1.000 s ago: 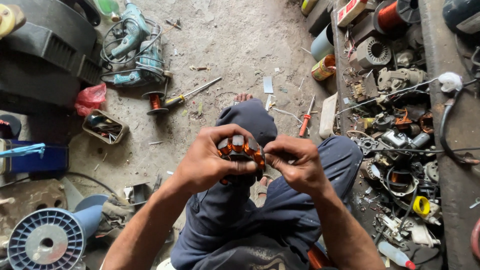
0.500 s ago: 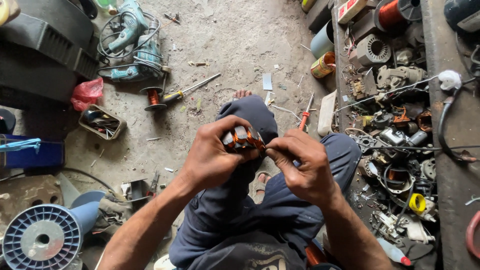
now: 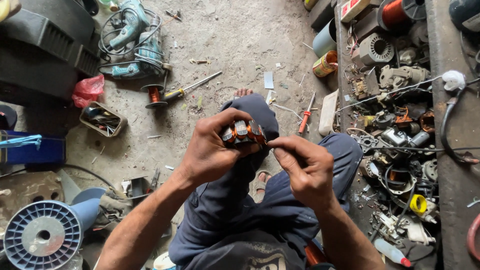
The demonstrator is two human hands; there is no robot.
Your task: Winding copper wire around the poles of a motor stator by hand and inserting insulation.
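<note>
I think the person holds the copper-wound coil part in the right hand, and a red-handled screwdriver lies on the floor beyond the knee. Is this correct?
Not quite: the head view shows the left hand gripping the copper-wound coil part, while the right hand only pinches at its edge. The red-handled screwdriver does lie on the floor beyond the knee.

We are looking down into a small repair workshop for electric motors. Power drills [image 3: 132, 42] are lying on the dusty concrete floor [image 3: 235, 45] beside a screwdriver [image 3: 192, 87], copper wire spools [image 3: 397, 12] are sitting among motor parts [image 3: 375, 50] at the right, and a big blue reel [image 3: 42, 235] is resting nearby.
</note>
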